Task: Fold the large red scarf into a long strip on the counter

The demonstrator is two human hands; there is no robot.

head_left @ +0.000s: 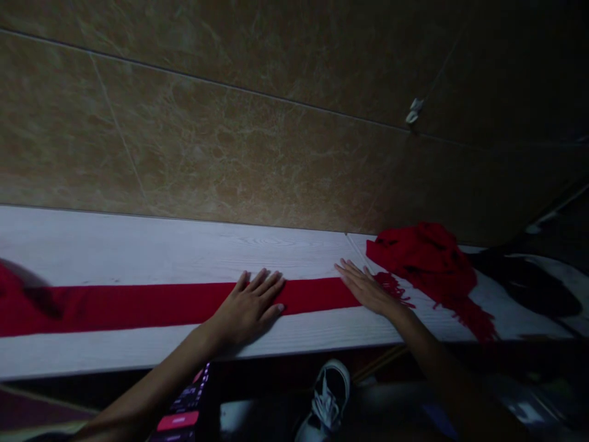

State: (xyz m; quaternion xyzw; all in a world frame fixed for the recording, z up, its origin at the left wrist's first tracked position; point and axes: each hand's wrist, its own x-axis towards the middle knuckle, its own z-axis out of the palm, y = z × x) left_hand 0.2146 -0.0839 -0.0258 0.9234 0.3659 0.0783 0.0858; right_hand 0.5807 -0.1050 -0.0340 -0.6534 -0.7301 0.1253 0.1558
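Note:
A long red scarf lies flat in a narrow strip along the white wood-grain board, bunching up at the far left edge of view. My left hand rests palm down on the middle of the strip, fingers spread. Near the scarf's fringed right end, my right hand lies flat across it with the fingers stretched out. Neither hand grips anything. Just right of my right hand, a second red fringed cloth sits in a crumpled heap; whether it joins the strip is not clear.
The white board runs along a brown marbled tile wall. A black item lies at the board's right end. Small white fittings are on the wall. Below the front edge are a sneaker and a pink-and-purple printed object.

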